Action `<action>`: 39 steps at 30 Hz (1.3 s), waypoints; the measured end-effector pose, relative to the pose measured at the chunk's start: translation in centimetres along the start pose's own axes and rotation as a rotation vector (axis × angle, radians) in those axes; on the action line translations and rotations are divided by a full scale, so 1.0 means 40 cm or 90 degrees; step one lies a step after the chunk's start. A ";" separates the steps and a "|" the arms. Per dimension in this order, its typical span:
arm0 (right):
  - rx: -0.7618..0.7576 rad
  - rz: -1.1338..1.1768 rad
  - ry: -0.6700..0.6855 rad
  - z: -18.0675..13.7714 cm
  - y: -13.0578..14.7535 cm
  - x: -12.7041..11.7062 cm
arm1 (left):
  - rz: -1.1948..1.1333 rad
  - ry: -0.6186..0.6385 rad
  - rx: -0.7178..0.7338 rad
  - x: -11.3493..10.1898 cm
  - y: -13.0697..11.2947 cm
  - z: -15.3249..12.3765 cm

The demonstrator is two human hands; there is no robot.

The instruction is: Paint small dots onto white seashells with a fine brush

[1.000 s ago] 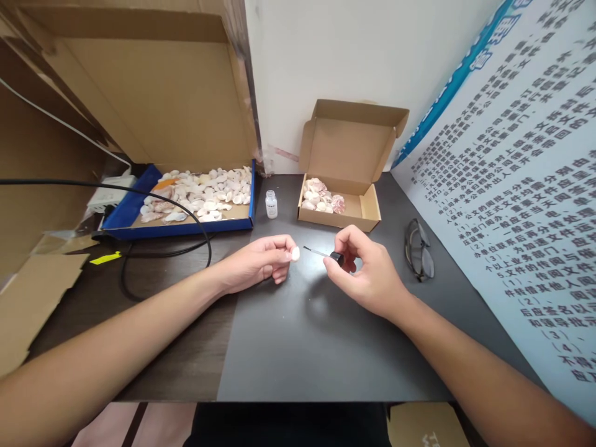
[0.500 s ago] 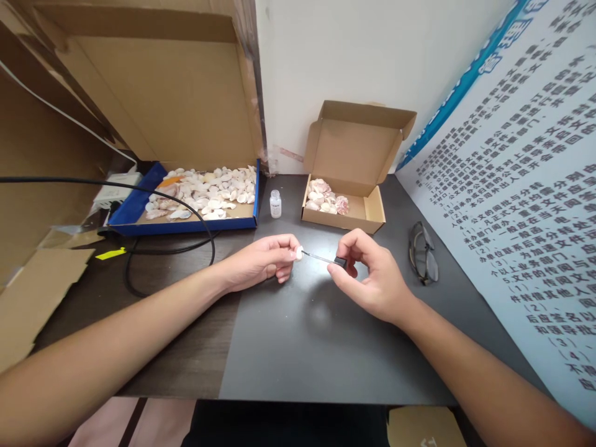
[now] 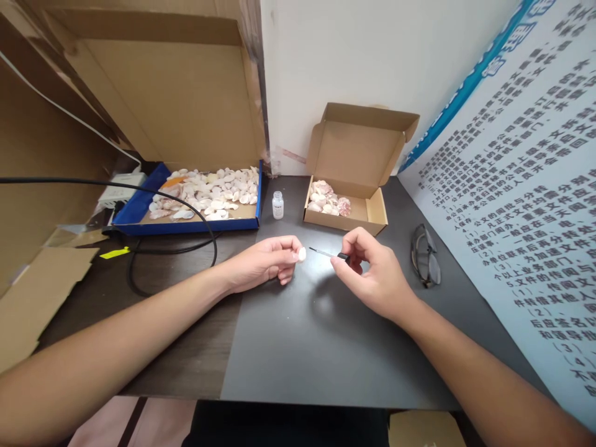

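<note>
Between the thumb and fingers of my left hand (image 3: 274, 259) a small white seashell (image 3: 302, 254) is pinched. My right hand (image 3: 372, 270) is closed on the black cap of a thin brush applicator (image 3: 321, 252), whose dark tip points left at the shell with a small gap between them. Both hands are above the dark tabletop. Behind them stands an uncapped clear glass bottle (image 3: 278, 205) with a small label. Several shells (image 3: 328, 200) lie in the left part of a small open cardboard box (image 3: 345, 220) at the back right.
At the back left, a blue-sided tray box (image 3: 186, 225) holds many pale shells. A black cable (image 3: 216, 245) loops in front of it. Folded glasses (image 3: 424, 256) lie right of my right hand, beside a leaning printed board (image 3: 526, 186). Cardboard (image 3: 44, 292) lies at left.
The brush tip has come away from the shell and there is now a gap. The shell's pale face is turned more towards me. The view has shifted slightly.
</note>
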State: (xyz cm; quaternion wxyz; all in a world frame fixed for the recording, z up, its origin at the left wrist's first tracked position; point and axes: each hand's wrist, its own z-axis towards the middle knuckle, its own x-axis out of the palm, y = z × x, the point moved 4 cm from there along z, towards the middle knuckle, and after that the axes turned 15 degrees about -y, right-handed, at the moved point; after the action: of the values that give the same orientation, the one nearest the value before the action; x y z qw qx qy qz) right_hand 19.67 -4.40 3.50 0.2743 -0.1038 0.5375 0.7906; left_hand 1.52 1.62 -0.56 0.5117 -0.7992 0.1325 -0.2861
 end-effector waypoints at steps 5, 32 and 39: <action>-0.031 0.038 0.023 -0.003 0.009 0.002 | 0.001 0.000 0.000 0.000 -0.001 0.000; -0.027 -0.007 0.015 0.001 0.009 0.003 | 0.015 0.008 0.001 -0.001 0.003 0.002; -0.047 0.021 0.026 -0.003 0.012 0.001 | 0.010 0.016 0.003 0.002 0.001 0.001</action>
State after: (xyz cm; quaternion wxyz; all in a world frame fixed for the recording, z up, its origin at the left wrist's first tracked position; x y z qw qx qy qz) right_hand 19.36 -4.61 3.81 0.2467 -0.1209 0.5152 0.8118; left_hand 1.61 1.60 -0.58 0.5141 -0.7933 0.1444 -0.2925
